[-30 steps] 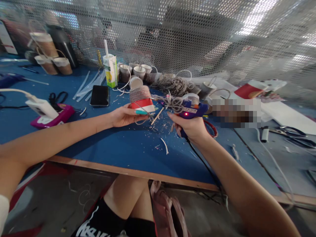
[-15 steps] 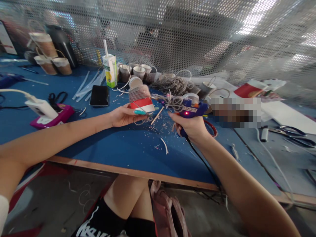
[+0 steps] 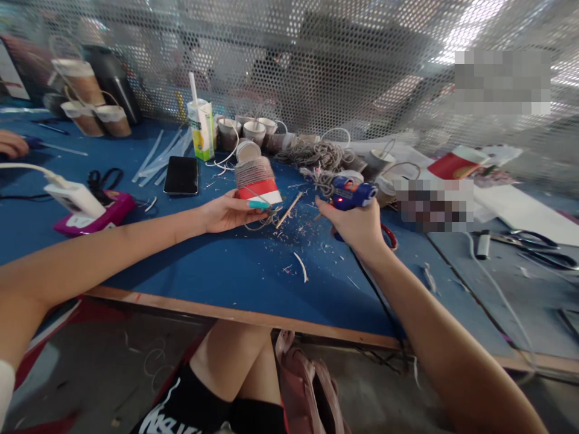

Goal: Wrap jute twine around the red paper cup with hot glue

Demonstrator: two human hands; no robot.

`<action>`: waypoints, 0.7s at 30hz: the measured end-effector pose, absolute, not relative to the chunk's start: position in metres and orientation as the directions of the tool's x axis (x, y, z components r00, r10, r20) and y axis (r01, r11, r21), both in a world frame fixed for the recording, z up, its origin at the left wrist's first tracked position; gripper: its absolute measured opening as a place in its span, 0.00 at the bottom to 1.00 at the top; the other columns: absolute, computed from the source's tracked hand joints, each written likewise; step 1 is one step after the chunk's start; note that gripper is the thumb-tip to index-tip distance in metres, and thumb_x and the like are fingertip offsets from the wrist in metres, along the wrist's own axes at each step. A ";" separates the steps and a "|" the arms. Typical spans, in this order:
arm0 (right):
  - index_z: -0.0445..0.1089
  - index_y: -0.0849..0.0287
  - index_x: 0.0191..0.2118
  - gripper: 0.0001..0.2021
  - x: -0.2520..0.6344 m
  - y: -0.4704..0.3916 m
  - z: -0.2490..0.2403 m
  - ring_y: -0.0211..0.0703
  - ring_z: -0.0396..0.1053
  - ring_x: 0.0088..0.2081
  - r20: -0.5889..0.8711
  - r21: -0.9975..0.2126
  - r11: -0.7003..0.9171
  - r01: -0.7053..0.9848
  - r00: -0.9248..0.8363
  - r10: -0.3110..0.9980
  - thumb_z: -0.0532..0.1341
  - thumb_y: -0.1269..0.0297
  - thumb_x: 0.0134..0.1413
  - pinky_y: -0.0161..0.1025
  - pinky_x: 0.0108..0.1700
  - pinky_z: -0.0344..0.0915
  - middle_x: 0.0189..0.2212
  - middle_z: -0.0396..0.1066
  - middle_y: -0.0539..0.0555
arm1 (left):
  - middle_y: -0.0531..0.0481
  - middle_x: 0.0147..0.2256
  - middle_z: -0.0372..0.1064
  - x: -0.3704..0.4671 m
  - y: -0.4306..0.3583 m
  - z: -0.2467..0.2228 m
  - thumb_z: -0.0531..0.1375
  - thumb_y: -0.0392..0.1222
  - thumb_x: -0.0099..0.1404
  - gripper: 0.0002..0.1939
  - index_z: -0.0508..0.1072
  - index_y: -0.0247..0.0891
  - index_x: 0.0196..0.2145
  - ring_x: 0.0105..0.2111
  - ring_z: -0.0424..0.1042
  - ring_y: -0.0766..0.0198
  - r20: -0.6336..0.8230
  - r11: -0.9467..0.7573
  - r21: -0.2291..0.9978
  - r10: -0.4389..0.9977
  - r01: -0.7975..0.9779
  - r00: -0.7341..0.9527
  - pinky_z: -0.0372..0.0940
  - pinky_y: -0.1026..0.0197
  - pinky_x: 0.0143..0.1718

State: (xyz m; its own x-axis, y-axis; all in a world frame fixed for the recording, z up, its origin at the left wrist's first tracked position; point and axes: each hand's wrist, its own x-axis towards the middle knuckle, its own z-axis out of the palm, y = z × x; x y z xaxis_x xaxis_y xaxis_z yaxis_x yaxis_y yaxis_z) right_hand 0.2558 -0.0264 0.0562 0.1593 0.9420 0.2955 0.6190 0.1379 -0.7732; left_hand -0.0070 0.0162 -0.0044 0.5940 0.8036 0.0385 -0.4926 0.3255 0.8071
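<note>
My left hand [image 3: 226, 212] is closed around a paper cup [image 3: 259, 191], tilted over the table. Grey twine winds round one part of the cup, while a red and white band shows bare. A loose length of the twine [image 3: 257, 224] hangs by my fingers. My right hand [image 3: 355, 226] grips a blue glue gun [image 3: 353, 194] with a small red light lit and a black cord running down. The gun is apart from the cup, to its right. Between the hands lies a thin wooden stick [image 3: 289, 210] among white scraps.
Behind are a twine heap [image 3: 316, 154], several wrapped cups [image 3: 254, 129], a drink carton [image 3: 201, 129] and a phone [image 3: 181, 175]. Left are a purple power strip [image 3: 94, 220] and another person's hand [image 3: 12, 144]. Scissors [image 3: 534, 241] lie right.
The glue gun has drawn back from the cup to the right and turned in my right hand. My left hand and the cup stay nearly still. Another person's hand has appeared at the left edge.
</note>
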 end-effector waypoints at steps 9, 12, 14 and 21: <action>0.65 0.64 0.45 0.39 0.264 -0.017 0.030 0.80 0.70 0.53 0.194 -0.303 0.033 0.952 0.028 0.980 0.76 0.36 0.39 0.69 0.51 0.69 0.47 0.69 0.75 | 0.49 0.38 0.81 -0.003 0.017 -0.009 0.77 0.30 0.48 0.25 0.77 0.35 0.44 0.37 0.79 0.64 -0.010 0.293 0.840 0.849 -0.456 0.529 0.76 0.61 0.45; 0.64 0.64 0.50 0.40 0.258 -0.020 0.028 0.79 0.66 0.59 0.499 -0.330 0.228 0.916 -0.035 0.866 0.74 0.36 0.44 0.74 0.59 0.63 0.52 0.67 0.75 | 0.50 0.38 0.80 -0.002 0.016 -0.007 0.79 0.32 0.46 0.27 0.77 0.35 0.43 0.35 0.79 0.67 -0.029 0.285 0.853 0.862 -0.437 0.505 0.75 0.66 0.40; 0.63 0.60 0.54 0.33 0.253 -0.027 0.032 0.67 0.70 0.56 0.631 -0.399 0.467 0.789 -0.133 0.764 0.69 0.40 0.54 0.68 0.58 0.68 0.54 0.67 0.71 | 0.51 0.37 0.80 -0.001 0.015 -0.005 0.79 0.32 0.45 0.27 0.77 0.35 0.43 0.35 0.79 0.68 -0.042 0.281 0.858 0.872 -0.429 0.488 0.75 0.68 0.38; 0.59 0.51 0.45 0.11 0.235 -0.054 0.034 0.25 0.59 0.19 0.474 -0.802 0.596 0.030 -0.576 0.666 0.60 0.53 0.71 0.37 0.24 0.71 0.68 0.66 0.62 | 0.51 0.36 0.79 0.000 0.015 -0.003 0.81 0.35 0.42 0.28 0.79 0.35 0.41 0.37 0.78 0.65 -0.073 0.262 0.887 0.892 -0.380 0.447 0.76 0.62 0.44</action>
State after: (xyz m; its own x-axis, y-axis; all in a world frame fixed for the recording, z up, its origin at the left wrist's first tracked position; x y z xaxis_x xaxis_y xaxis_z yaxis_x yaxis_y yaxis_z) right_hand 0.2350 -0.0541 0.0341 -0.5757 0.6663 0.4739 0.0298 0.5963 -0.8022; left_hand 0.0004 0.0150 -0.0029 0.4470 0.8916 -0.0726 -0.3796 0.2625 0.8872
